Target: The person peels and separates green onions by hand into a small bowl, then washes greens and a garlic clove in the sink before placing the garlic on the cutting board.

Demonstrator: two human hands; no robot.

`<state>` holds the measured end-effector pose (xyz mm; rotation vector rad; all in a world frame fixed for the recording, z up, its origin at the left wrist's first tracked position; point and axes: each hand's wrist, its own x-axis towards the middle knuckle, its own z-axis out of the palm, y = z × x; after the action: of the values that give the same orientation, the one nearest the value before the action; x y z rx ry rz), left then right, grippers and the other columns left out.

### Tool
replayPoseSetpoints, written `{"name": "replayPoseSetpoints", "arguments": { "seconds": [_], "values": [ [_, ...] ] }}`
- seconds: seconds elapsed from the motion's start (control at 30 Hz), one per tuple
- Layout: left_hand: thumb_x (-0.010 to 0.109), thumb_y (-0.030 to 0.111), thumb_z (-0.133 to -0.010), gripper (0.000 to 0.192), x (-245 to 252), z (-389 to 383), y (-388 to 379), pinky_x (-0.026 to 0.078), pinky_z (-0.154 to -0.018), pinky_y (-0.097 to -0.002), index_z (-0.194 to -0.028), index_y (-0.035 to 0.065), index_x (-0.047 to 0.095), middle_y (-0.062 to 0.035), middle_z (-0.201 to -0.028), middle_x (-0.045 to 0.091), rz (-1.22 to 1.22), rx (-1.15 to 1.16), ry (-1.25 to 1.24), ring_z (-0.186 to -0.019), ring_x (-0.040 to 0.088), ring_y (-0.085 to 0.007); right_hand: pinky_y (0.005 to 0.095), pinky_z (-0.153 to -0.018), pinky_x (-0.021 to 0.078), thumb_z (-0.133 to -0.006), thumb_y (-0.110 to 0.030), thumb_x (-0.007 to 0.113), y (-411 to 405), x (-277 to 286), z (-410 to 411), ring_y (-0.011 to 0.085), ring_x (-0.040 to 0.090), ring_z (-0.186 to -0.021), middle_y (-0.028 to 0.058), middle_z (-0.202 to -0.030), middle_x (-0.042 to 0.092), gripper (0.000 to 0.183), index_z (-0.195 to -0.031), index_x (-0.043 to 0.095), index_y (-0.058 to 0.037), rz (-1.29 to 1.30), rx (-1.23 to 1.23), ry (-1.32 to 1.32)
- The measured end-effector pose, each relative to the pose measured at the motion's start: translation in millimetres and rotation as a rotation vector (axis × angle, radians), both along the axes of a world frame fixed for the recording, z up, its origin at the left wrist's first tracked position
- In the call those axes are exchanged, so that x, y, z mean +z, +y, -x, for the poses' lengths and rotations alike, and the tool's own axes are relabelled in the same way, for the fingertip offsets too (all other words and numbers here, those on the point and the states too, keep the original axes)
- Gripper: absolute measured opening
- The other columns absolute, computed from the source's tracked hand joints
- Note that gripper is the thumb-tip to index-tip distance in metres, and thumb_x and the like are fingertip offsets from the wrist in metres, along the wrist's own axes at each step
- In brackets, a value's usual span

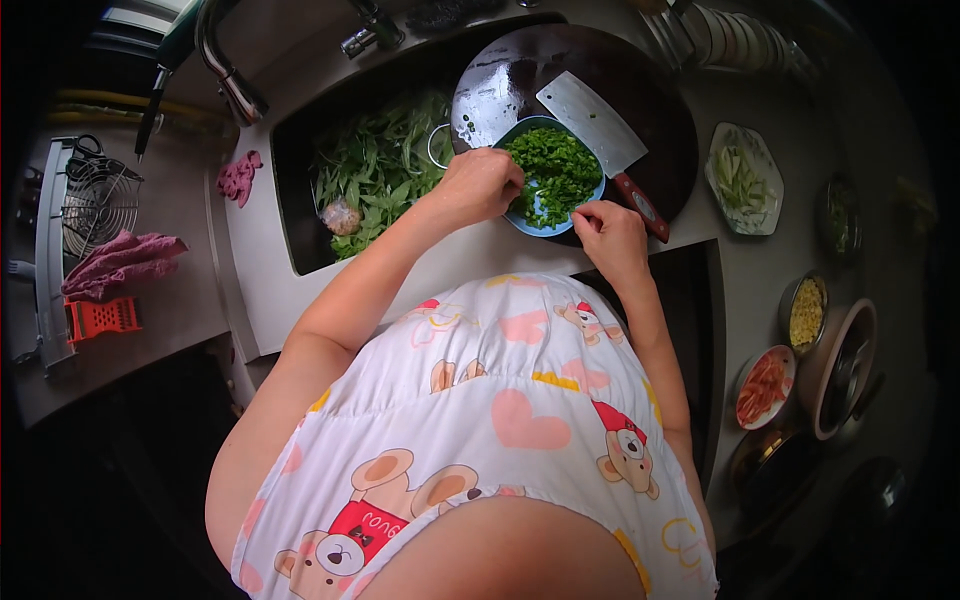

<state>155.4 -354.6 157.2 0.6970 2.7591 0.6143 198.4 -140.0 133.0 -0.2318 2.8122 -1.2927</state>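
Note:
A light-blue bowl point(513, 223) of chopped green scallions point(555, 169) rests on a round dark chopping board point(667, 127). My left hand point(480, 184) reaches over the bowl's left rim with fingers curled; whether they pinch any greens cannot be made out. At the lower right rim, my right hand point(615, 236) has thumb and forefinger closed on the bowl's edge. Just behind the bowl lies a cleaver point(592, 124) with a red handle, its blade wet and flat on the board. A few green bits stick to the board's wet left side.
Leafy greens point(382, 165) fill the sink point(289, 225) under a faucet point(240, 97). On the right counter stand a plate of sliced pale-green vegetable point(739, 180), a bowl of minced yellowish food point(808, 311) and a bowl of reddish slices point(761, 390). Pink cloths point(124, 262) and an orange grater point(105, 316) lie left.

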Motion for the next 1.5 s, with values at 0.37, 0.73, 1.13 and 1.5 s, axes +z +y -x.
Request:
{"name": "replayPoseSetpoints", "arguments": {
  "seconds": [0.37,0.73,1.13,1.5],
  "values": [
    [0.065,0.013,-0.07,0.012,3.6,-10.8,14.8,0.048,-0.064,-0.0411,-0.079,0.0049,0.066,-0.0136,-0.075,0.062,-0.015,0.055,-0.022,-0.074,0.06,-0.0325,0.0398,-0.054,0.0458,-0.074,-0.016,0.064,-2.6,8.5,-6.2,0.0301,0.06,-0.06,0.0102,-0.066,0.061,0.011,-0.071,0.062,-0.0048,-0.037,0.013,-0.02],
    [0.067,0.016,-0.063,0.018,-3.6,-8.5,12.5,0.048,-0.061,-0.0384,-0.078,0.0067,0.068,-0.0129,-0.07,0.064,-0.03,0.099,-0.083,-0.066,0.061,-0.0295,0.0386,-0.055,0.0462,-0.075,-0.016,0.063,-1.7,3.9,-13.1,0.0304,0.059,-0.061,0.0107,-0.067,0.061,0.01,-0.075,0.064,-0.0054,0.051,-0.031,0.027],
    [0.062,0.014,-0.06,0.012,-22.4,-2.2,36.4,0.048,-0.061,-0.043,-0.068,0.0051,0.062,-0.0132,-0.068,0.061,0.115,0.097,0.165,-0.071,0.06,-0.0337,0.0389,-0.057,0.0471,-0.076,-0.015,0.062,-3.6,0.9,-12.7,0.0308,0.06,-0.064,0.0119,-0.071,0.063,0.011,-0.078,0.065,-0.0052,0.005,-0.005,0.04],
    [0.067,0.011,-0.064,0.02,-8.9,-9.2,14.4,0.049,-0.062,-0.0361,-0.083,0.0063,0.069,-0.0109,-0.074,0.064,-0.147,0.183,0.027,-0.067,0.062,-0.0268,0.0361,-0.057,0.0469,-0.075,-0.014,0.063,-13.8,13.4,-3.8,0.028,0.06,-0.062,0.012,-0.074,0.063,0.015,-0.086,0.065,-0.0048,0.1,-0.003,0.079]
  ]
}}
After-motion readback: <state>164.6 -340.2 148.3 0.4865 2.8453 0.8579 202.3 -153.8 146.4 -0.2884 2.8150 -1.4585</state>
